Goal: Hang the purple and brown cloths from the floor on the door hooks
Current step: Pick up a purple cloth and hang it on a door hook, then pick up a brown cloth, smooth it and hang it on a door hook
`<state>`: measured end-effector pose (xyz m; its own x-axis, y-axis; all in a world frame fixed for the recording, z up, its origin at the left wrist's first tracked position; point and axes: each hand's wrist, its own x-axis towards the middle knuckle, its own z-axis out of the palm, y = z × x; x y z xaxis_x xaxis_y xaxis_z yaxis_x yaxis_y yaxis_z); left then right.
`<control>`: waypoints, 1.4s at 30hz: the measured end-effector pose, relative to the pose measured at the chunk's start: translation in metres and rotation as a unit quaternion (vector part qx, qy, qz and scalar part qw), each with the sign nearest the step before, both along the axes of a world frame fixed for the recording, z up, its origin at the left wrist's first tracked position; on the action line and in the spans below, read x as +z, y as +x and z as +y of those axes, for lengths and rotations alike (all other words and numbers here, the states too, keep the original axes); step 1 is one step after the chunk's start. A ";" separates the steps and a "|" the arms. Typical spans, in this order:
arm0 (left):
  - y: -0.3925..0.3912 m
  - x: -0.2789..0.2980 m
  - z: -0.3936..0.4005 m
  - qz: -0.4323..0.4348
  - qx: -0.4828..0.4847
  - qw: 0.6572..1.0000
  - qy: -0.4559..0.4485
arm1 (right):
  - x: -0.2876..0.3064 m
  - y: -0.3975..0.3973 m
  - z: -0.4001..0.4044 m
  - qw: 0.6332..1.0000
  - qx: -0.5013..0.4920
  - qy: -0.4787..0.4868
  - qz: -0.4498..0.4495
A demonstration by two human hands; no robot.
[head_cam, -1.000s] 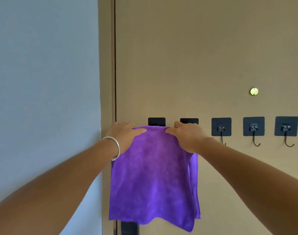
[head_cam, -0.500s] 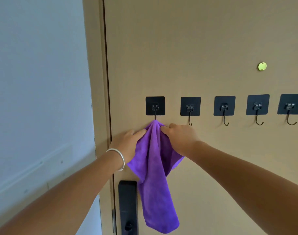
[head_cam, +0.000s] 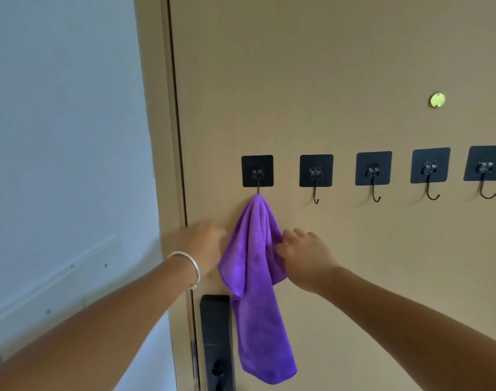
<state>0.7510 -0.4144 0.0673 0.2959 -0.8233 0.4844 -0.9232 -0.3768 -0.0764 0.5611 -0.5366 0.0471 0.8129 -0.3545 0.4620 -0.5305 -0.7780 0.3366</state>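
Purple cloth [head_cam: 255, 277] hangs lengthwise from leftmost hook [head_cam: 258, 176], between hands; right hand [head_cam: 306, 258] pinches its edge; left hand [head_cam: 204, 244] blurred, grip unclear.

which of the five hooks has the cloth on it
The leftmost hook, nearest the door's edge. The purple cloth hangs from it, while the other four hooks to its right are bare.

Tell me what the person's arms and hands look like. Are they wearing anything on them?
Both arms are bare, with no sleeves showing. The left hand has a thin, shiny silver bangle around its wrist. The right hand wears nothing: no watch, bracelet or glove. I can't see any rings.
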 end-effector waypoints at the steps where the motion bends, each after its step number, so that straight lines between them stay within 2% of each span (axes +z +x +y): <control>1: 0.000 0.018 -0.001 0.000 -0.003 0.996 -0.088 | 0.009 -0.007 0.001 1.000 0.004 0.005 -0.024; 3: -0.016 0.058 -0.005 -0.026 -0.054 0.973 -0.222 | 0.031 -0.027 0.004 0.995 0.015 0.018 -0.100; 5: -0.048 0.089 -0.018 -0.057 -0.127 0.949 -0.282 | 0.054 -0.057 0.006 0.982 0.023 0.034 -0.186; 6: -0.068 0.099 -0.028 -0.065 -0.155 0.944 -0.285 | 0.063 -0.075 0.004 0.975 0.016 0.036 -0.220; 8: -0.110 0.108 -0.051 -0.080 -0.199 0.942 -0.258 | 0.075 -0.117 -0.002 0.970 -0.026 0.023 -0.242; 13: -0.200 0.091 -0.118 -0.116 -0.282 0.933 -0.193 | 0.073 -0.229 -0.027 0.956 -0.197 0.015 -0.218; 17: -0.267 0.073 -0.162 -0.129 -0.321 0.925 -0.158 | 0.062 -0.308 -0.029 0.923 -0.323 0.000 -0.209; 21: -0.330 0.059 -0.190 -0.128 -0.389 0.902 -0.137 | 0.055 -0.370 -0.015 0.879 -0.425 -0.003 -0.215; 26: -0.409 0.061 -0.208 -0.098 -0.505 0.847 -0.138 | 0.050 -0.429 0.037 0.807 -0.552 -0.028 -0.207; 32: -0.491 0.042 -0.190 -0.065 -0.634 0.761 -0.121 | 0.040 -0.462 0.118 0.699 -0.689 -0.033 -0.190; 37: -0.556 0.025 -0.138 -0.038 -0.727 0.678 -0.103 | 0.031 -0.469 0.200 0.611 -0.769 -0.044 -0.182; 42: -0.612 0.019 -0.050 -0.020 -0.797 0.593 -0.110 | 0.032 -0.476 0.292 0.524 -0.828 -0.066 -0.186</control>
